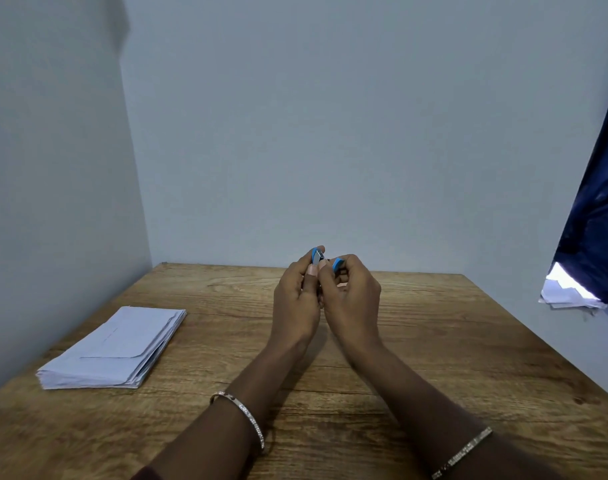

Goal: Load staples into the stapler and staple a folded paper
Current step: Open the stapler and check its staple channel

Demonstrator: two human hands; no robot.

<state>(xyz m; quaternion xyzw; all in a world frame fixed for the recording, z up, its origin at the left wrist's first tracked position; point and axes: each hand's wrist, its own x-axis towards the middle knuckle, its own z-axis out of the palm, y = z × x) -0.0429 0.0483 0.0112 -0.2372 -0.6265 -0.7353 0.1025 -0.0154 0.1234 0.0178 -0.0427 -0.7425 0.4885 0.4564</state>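
Where the hands meet: blue stapler, above table
Left hand: fingers curled around stapler
Right hand: fingers pinching stapler

A table stood in a corner, with one wall behind its far edge and another wall along its left side. On the table's left part lay a stack of folded papers, well apart from the hands. The left hand and right hand met above the middle of the table, touching each other, and held the stapler between their fingertips, off the surface. To the right, beyond the table's edge, hung a curtain, and some loose sheets lay at its lower end.
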